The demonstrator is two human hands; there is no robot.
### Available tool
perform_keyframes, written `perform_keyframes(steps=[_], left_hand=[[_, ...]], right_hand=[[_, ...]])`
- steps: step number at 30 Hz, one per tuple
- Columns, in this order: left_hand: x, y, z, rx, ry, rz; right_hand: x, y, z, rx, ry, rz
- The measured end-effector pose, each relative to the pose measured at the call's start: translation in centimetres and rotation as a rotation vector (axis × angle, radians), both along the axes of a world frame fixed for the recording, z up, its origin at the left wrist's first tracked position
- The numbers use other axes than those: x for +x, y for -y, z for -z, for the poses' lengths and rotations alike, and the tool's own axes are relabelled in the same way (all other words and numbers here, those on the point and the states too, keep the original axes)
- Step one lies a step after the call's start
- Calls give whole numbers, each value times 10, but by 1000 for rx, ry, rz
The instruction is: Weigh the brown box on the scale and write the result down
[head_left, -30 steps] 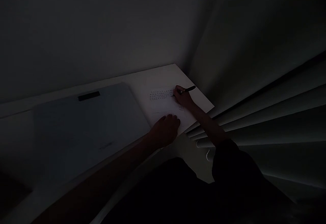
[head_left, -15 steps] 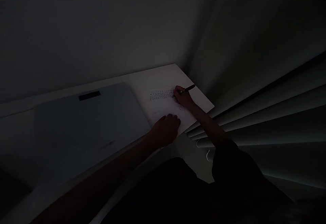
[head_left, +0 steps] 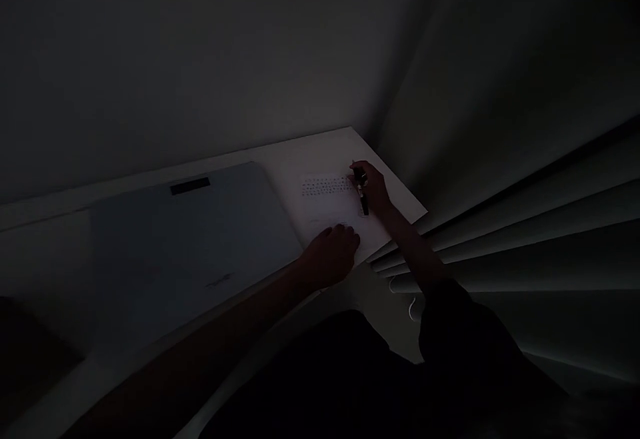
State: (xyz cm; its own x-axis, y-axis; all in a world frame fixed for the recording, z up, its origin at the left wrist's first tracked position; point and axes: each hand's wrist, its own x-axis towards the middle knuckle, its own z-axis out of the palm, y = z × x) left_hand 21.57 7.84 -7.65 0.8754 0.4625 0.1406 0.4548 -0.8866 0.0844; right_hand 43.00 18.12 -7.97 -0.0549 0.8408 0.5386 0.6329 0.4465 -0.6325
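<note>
In the dim head view, my right hand (head_left: 374,186) is closed around a dark pen (head_left: 363,200), just off the right end of several rows of small written marks. The pen lies across the fingers, its dark end pointing down toward me. Under both hands is a white sheet of paper (head_left: 327,206). My left hand (head_left: 333,252) rests on the near edge of the sheet with its fingers curled in, and I see nothing in them. Its fingertips are partly hidden in shadow.
A closed grey laptop (head_left: 190,246) lies left of the paper on the white table (head_left: 305,149), with a dark strip near its far edge. A wall (head_left: 200,59) stands behind. Long curtain folds (head_left: 525,246) hang along the right side, close to the table's corner.
The pen has swung in my right hand, from pointing up and right to pointing down toward me. My left hand stays on the paper, while the view has shifted slightly.
</note>
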Motion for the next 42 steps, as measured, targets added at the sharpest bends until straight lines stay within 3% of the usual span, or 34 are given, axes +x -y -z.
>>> perform_keyframes(steps=[11, 21, 32, 42], left_hand=[[-1, 0, -5, -6, -8, 4], [-1, -1, -1, -14, 8, 18], [2, 1, 9, 106, 74, 11], [-13, 23, -13, 268, -18, 42]], right_hand=[[3, -7, 12, 89, 324, -132], [-1, -1, 7, -49, 501, -149], [2, -11, 18, 21, 420, -153], [4, -12, 21, 36, 385, -106]])
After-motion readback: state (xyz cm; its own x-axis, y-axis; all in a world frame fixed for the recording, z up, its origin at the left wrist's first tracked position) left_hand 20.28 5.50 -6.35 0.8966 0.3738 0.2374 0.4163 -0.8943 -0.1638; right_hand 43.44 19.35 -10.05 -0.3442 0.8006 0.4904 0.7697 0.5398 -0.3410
